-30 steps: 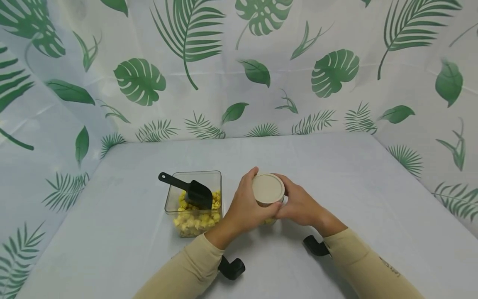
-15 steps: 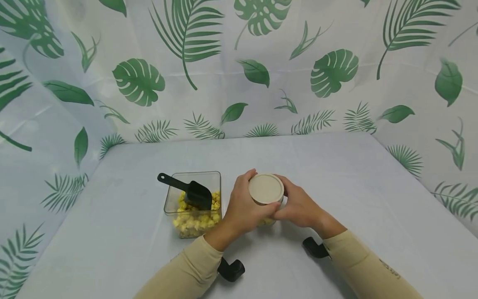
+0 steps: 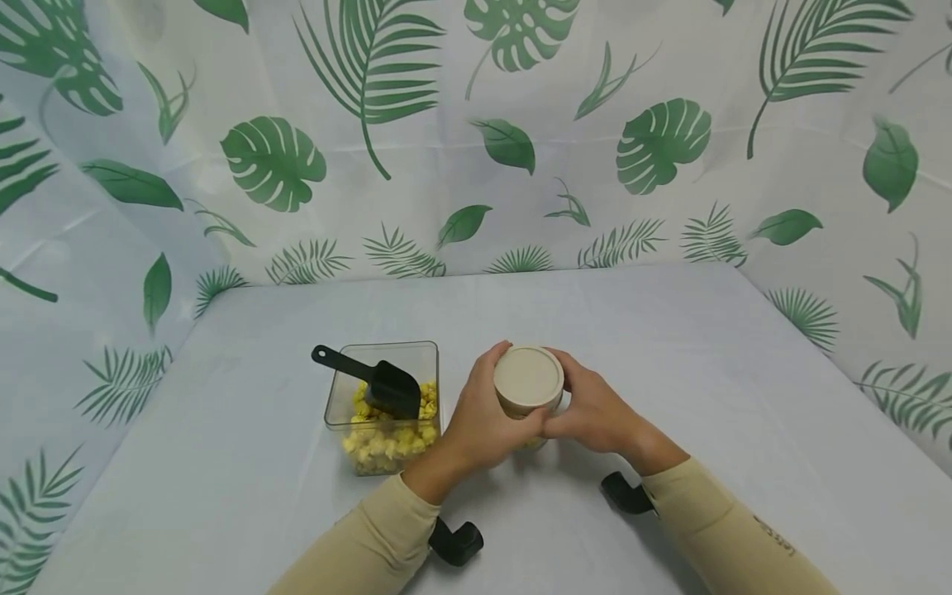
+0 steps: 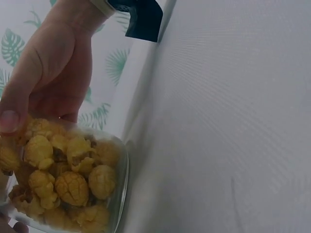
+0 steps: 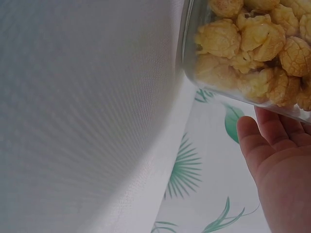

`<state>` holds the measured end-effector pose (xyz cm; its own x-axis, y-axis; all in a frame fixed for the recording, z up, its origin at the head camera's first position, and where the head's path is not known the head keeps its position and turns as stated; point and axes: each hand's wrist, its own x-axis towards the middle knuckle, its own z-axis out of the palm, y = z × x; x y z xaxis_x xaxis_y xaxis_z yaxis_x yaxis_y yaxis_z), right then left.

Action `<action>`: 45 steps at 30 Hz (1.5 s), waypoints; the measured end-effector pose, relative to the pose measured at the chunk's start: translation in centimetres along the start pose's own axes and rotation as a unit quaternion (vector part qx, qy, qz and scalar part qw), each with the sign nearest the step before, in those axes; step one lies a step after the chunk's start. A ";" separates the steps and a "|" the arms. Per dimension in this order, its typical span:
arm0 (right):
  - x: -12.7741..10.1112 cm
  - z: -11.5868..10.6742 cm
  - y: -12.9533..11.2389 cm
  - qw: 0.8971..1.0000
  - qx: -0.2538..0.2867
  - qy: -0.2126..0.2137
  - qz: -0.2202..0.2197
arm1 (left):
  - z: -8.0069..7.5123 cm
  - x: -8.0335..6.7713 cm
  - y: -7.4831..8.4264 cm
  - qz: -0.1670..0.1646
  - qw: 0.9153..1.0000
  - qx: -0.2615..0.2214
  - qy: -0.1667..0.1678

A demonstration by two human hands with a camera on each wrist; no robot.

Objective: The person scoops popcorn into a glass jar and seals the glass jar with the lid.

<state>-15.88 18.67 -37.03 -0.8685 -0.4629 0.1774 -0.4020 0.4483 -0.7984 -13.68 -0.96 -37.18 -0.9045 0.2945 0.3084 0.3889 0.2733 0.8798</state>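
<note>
On right sleeve (image 3: 744, 529), illegible print

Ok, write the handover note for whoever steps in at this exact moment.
Left hand and right hand both grip the clear jar of popcorn on the table.
The beige lid sits on the jar; whether it is fully tight cannot be told.
The open tub of popcorn stands to the left, with the black scoop in it.
Left: check the lid, release the jar.
</note>
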 end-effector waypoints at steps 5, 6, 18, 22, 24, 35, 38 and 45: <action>0.0 0.1 -0.1 1.000 -0.002 0.004 0.007 | 0.2 0.0 0.0 0.008 0.999 0.015 0.034; -0.1 0.1 -0.2 1.000 -0.003 0.006 0.009 | 0.3 0.0 0.0 0.007 0.999 0.018 0.040; 0.0 0.2 -0.2 1.000 -0.008 0.014 0.012 | 0.5 -0.1 0.6 -0.004 0.996 0.037 0.081; 0.0 0.2 -0.3 1.000 -0.006 0.011 0.003 | 0.5 0.0 0.7 -0.011 0.996 0.035 0.082; 0.0 0.2 -0.3 1.000 -0.004 0.009 0.000 | 0.4 0.0 0.6 -0.019 0.997 0.022 0.070; 0.0 0.2 -0.3 1.000 0.002 0.008 0.012 | 0.0 -0.1 -0.4 0.014 1.000 -0.014 -0.002; 0.0 0.2 -0.3 1.000 0.000 0.009 0.013 | 0.0 -0.3 -0.3 0.017 1.000 -0.011 0.014; 0.0 0.0 -0.2 1.000 -0.006 0.010 0.002 | 0.0 -0.1 0.4 0.036 0.999 -0.005 0.039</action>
<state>-15.76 18.55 -36.87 -0.8756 -0.4457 0.1860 -0.4019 0.4590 -0.7923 -13.43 -0.89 -36.91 -0.8851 0.2415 0.3979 0.4524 0.2450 0.8575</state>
